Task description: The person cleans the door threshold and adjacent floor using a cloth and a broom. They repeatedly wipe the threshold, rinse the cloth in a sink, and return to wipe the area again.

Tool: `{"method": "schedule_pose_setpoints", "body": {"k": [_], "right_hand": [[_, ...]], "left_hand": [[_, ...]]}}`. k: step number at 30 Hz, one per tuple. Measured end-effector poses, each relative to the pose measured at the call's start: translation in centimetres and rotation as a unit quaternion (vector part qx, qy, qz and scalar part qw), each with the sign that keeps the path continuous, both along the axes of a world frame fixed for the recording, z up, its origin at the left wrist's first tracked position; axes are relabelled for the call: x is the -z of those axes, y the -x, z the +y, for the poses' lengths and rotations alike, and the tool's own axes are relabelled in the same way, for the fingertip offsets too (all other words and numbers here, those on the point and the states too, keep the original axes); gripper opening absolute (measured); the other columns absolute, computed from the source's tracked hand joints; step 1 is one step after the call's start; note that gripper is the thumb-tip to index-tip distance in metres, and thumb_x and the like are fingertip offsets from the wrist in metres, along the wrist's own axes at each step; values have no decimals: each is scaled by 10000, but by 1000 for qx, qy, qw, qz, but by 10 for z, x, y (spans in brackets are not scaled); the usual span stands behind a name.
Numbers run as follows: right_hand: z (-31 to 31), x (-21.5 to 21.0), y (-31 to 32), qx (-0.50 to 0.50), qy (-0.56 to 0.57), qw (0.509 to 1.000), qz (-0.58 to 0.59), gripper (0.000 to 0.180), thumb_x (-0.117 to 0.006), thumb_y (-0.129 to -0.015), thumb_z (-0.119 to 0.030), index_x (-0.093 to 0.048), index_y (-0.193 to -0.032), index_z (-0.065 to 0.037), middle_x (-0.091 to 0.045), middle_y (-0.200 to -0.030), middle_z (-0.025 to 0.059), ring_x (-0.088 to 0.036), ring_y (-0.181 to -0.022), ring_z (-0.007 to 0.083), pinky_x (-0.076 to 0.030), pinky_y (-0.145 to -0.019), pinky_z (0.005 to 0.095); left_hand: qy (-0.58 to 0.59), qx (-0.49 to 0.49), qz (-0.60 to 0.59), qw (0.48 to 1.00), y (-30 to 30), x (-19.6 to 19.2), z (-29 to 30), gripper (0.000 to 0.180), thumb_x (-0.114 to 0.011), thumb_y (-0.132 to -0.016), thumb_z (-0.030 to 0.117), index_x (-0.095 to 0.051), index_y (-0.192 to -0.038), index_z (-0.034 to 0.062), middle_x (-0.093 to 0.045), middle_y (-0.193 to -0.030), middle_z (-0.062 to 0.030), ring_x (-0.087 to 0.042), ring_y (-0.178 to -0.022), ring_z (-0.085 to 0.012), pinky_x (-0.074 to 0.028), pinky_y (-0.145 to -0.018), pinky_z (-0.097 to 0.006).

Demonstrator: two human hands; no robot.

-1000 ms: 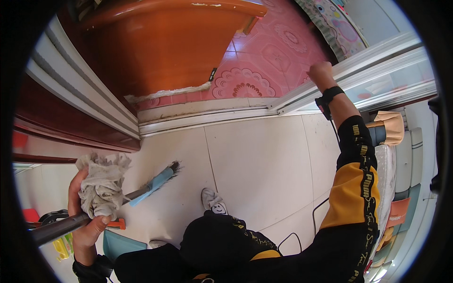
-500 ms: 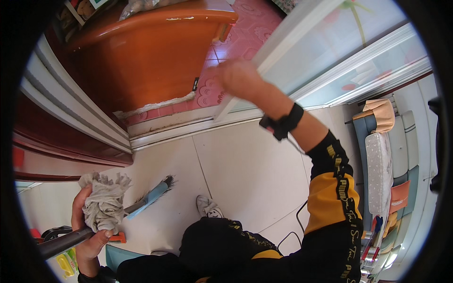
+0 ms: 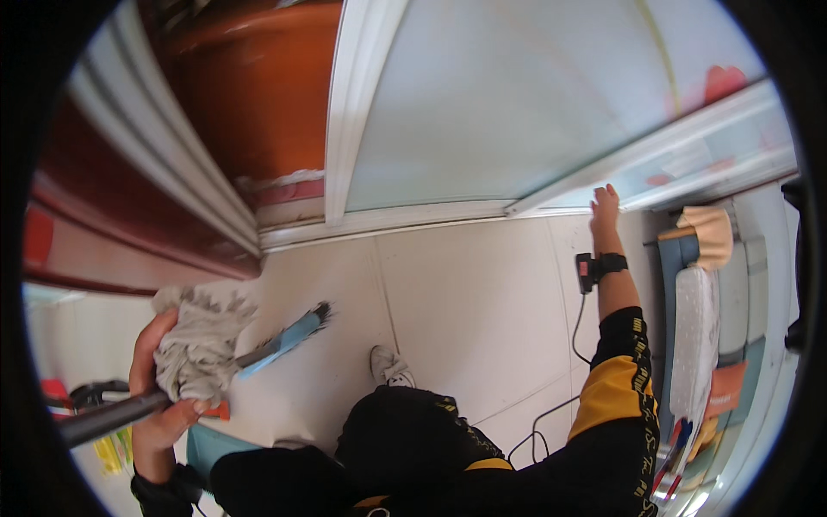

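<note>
At lower left my left hand (image 3: 158, 379) is wrapped round a dark pole and a bunched, frayed grey cloth (image 3: 200, 349). Whether that cloth is a rag or a mop head cannot be made out. Beyond it sticks out a broom (image 3: 289, 343) with a blue head and dark bristles. My right arm reaches forward, a black strapped device (image 3: 599, 270) on its wrist. Near the lower rail of the white-framed sliding glass door (image 3: 448, 129) is my right hand (image 3: 606, 205), small and partly turned away. Nothing shows in it, and its finger pose is unclear.
Through the gap left of the door shows an orange-brown wooden panel (image 3: 258, 95). Dark red trim (image 3: 129, 207) borders the left. A cushioned sofa (image 3: 698, 345) stands at right. A black cable (image 3: 538, 426) loops over the pale tiles; a teal object (image 3: 215, 450) sits by my legs.
The sliding door has moved left, covering more of the opening. My right hand has swung from near the door's edge to the right. My left hand keeps its hold, and the view has shifted slightly.
</note>
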State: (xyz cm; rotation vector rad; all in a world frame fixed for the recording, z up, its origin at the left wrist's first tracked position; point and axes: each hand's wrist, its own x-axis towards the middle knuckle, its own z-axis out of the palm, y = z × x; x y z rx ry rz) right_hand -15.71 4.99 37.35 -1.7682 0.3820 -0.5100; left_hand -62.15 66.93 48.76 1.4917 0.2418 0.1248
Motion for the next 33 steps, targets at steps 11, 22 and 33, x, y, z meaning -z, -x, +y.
{"method": "schedule_pose_setpoints", "body": {"k": [11,22,33], "right_hand": [[21,-3,-24,-10,7,1000,-12,169,-623,-750,-234,-487,-768,-134,-426,-660,-38,-365,-556,74,-285,-494,240],[60,-10,16,-84,41,996,-13,238,-561,-752,-148,-525,-976,-76,-510,-795,3,-429,-615,88,-360,-504,222],[148,-46,92,-242,-41,969,26,384,-409,-783,-13,-484,-1160,0,-548,-1138,104,-532,-1066,192,-413,-716,249]], "left_hand": [[-36,16,-10,999,14,1,12,855,-789,-662,214,-335,-1349,-20,-477,-1237,-137,-485,-1138,-214,-365,-972,-321],[-8,10,9,1000,3,-13,2,871,-786,-653,174,-315,-1359,-20,-472,-1244,-147,-475,-1149,-224,-337,-1002,-326],[-9,69,19,997,-20,-29,-12,795,-730,-674,80,-335,-1358,-3,-465,-1247,-155,-511,-1070,-193,-443,-866,-288]]}}
